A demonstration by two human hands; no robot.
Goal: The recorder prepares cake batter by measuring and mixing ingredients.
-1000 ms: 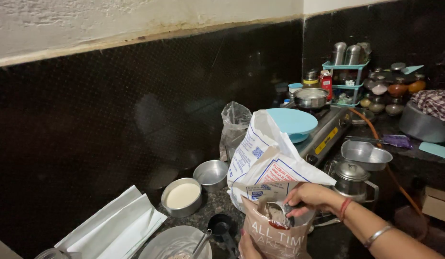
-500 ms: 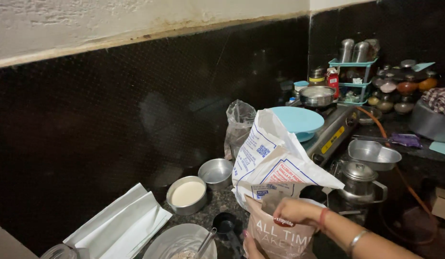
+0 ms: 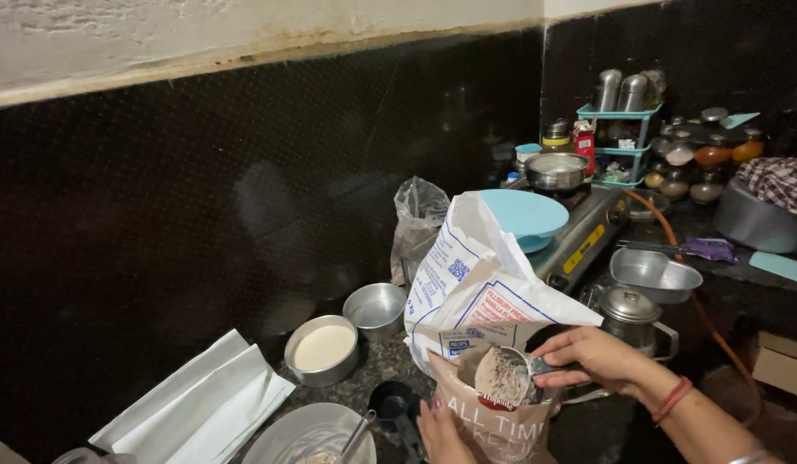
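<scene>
While steadying the brown bag (image 3: 493, 421) at near centre, left hand (image 3: 439, 430) wrapped on its front, fingers closed. Right hand (image 3: 592, 359) pinched shut on a metal scoop (image 3: 508, 375), heaped with flour, just above the bag's mouth. White sack (image 3: 480, 279) directly behind. Tin of batter (image 3: 323, 348) and mixing bowl (image 3: 308, 434) to the left, stove (image 3: 579, 236) far right. Judged step: scooping. Next move calls for level carry leftward, without spilling.
</scene>
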